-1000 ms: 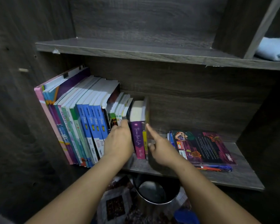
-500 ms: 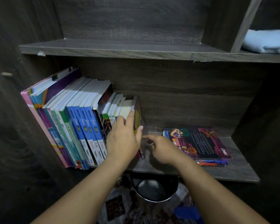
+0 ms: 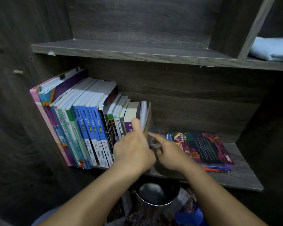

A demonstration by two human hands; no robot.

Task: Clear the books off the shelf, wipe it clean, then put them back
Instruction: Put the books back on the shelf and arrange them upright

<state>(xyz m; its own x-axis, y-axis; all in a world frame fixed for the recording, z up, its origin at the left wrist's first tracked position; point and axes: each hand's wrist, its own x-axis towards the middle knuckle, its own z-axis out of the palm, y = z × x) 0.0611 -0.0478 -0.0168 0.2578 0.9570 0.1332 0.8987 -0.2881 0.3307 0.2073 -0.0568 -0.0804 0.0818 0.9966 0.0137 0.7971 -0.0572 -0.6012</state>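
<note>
Fingers (image 3: 136, 126) of the left hand (image 3: 134, 150) pressing the spines of the upright row of colourful paperback books (image 3: 88, 128), grip impossible to tell, right hand (image 3: 169, 151) pointing one straight finger, touching the end book (image 3: 148, 116), books leaning at the left of the dark wood-grain shelf (image 3: 243, 176), flat book stack (image 3: 206, 149) lying right.

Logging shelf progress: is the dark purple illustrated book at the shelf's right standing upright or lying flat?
Lying flat: the dark purple illustrated book shows its whole cover face-up on the grey wooden shelf.
</note>
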